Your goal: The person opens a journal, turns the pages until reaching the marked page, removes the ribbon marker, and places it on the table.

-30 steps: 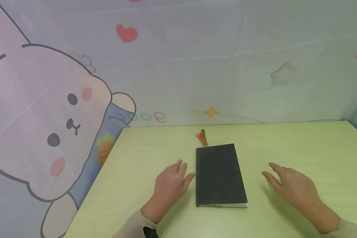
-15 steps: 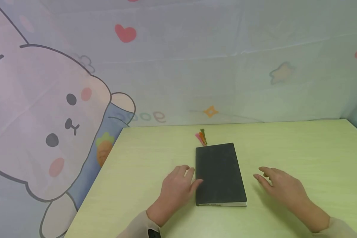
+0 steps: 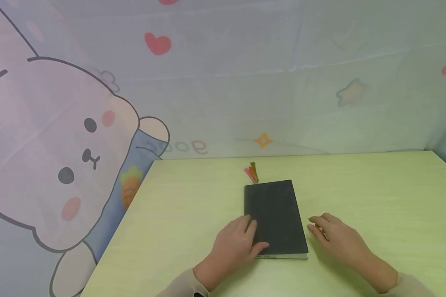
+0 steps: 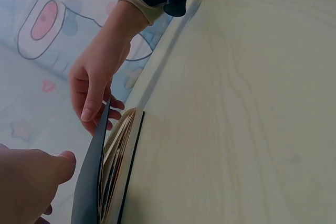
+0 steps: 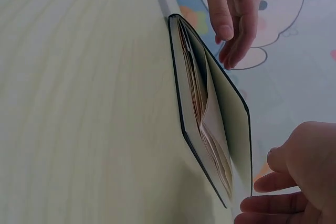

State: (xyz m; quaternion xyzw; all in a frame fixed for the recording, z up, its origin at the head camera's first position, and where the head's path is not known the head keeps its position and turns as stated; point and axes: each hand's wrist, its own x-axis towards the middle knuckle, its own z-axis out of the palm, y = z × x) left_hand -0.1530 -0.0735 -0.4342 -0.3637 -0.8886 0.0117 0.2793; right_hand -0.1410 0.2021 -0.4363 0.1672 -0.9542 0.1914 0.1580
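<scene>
A notebook (image 3: 275, 214) with a black cover lies on the table, its front cover standing a little off the pages in both wrist views. My left hand (image 3: 232, 241) is over its left edge, thumb stretched across the lower left corner of the cover. Just off the right edge is my right hand (image 3: 338, 239), fingers slightly bent and nothing gripped. In the right wrist view the fingertips of the right hand (image 5: 304, 177) come right at the edge of the lifted cover. Cream pages (image 5: 210, 124) fan out inside the notebook.
Pink, orange and green tassels (image 3: 252, 172) stick out past the notebook's top end. The pale yellow-green table (image 3: 386, 194) ends at the back against a printed cloth (image 3: 226, 103) with a cartoon rabbit, which also hangs along the left side.
My left hand has moved right and toward me, from beside the notebook to over its left edge. My right hand has moved left, close to the right edge. The notebook has stayed in place.
</scene>
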